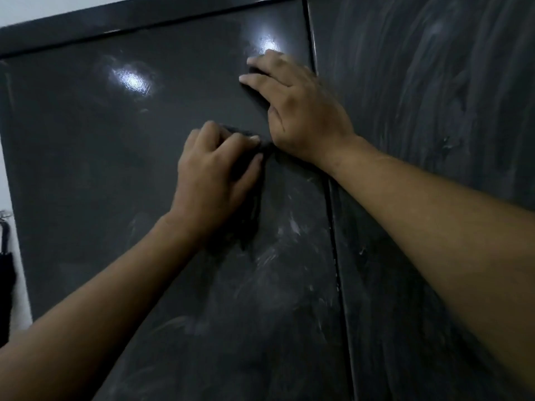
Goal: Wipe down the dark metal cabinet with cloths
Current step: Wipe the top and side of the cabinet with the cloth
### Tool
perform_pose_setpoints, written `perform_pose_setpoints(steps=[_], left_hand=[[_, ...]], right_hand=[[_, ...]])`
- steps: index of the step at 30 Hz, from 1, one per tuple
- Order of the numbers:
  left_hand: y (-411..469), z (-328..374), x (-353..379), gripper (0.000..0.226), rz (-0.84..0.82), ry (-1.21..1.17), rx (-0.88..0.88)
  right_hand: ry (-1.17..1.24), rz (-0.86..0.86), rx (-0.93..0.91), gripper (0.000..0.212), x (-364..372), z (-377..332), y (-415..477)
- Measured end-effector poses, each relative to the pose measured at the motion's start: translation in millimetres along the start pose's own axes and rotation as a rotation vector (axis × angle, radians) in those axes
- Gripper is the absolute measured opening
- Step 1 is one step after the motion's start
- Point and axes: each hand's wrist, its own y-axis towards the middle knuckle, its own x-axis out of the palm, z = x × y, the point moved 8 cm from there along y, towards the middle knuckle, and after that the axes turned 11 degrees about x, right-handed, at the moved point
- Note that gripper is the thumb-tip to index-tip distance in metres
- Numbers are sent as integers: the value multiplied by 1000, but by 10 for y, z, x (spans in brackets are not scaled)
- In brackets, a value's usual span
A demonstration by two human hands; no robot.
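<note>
left hand [214, 172] curled, gripping cloth [251, 211], frame centre | right hand [301, 111] flat, fingers straight, pressing cabinet [115, 157] just above

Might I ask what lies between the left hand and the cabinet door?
A dark cloth, gripped by the left hand against the cabinet door; head view.

white wall [20, 13] | upper left corner | dark hanging object [5, 273] | left edge, beside wall
</note>
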Motion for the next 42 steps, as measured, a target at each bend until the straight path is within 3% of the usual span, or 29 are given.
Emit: perform_pose_setpoints(steps=[3,7,11,13,17,19,24,27,29,33,35,42], left_hand=[[37,276,142,21,0,-27,29],[-140,688,262,22,-130,-117,228],[-300,660,206,29,-263,-132,432],[-206,475,149,29,-234,-105,376],[26,250,78,21,-46,-38,59],[17,404,166,20,-30,-50,47],[-326,886,325,29,-197,-150,430],[-384,854,282,34,-249,-127,514],[-258,752,266,32,-201,-90,431],[-50,486,239,21,40,-69,3],[-65,546,279,18,83,-67,-67],[-296,935,304,23,-125,-77,410]], right_hand=[[127,-19,43,55,8,65,46],[196,-71,42,56,24,114,67],[155,-88,15,56,45,87,40],[148,-68,10,58,33,65,28],[137,-49,12,58,28,47,17],[132,-49,14,57,40,54,13],[142,-62,16,59,37,51,6],[148,-67,23,57,27,47,-9],[145,-52,24,56,10,43,-9],[138,-42,27,54,12,44,-4],[144,-40,29,56,8,37,-3],[137,-80,45,57,14,49,-10]])
